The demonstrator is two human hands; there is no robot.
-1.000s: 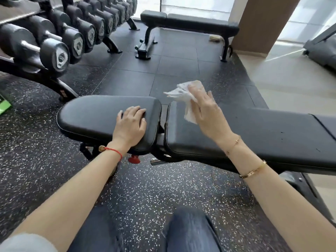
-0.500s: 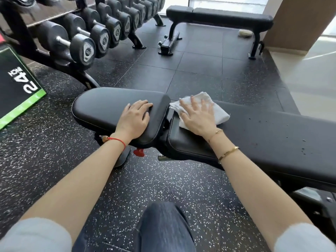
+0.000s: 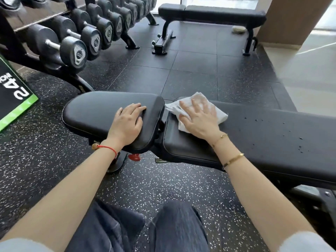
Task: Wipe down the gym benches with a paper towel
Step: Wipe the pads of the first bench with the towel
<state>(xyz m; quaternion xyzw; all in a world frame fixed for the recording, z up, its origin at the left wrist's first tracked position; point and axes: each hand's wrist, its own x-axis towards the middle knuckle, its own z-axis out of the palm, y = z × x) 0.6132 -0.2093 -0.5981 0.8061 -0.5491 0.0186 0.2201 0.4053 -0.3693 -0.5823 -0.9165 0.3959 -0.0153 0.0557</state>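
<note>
While the left hand [image 3: 128, 122] rests flat on the seat pad [image 3: 101, 113], the right hand [image 3: 199, 119], fingers spread, presses the paper towel [image 3: 221, 115] onto the bench surface [image 3: 272, 135].

A black padded bench [image 3: 263, 135] in 2 cushions spans the foreground, seat pad at 9 o'clock. A crumpled white paper towel [image 3: 219, 114] lies flat on the long pad's near end. Another black bench [image 3: 218, 14] stands at 12 o'clock.

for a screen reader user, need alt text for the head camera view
A person's right hand presses a white paper towel flat on a black gym bench, while the left hand rests on its seat pad; a dumbbell rack stands behind.
</note>
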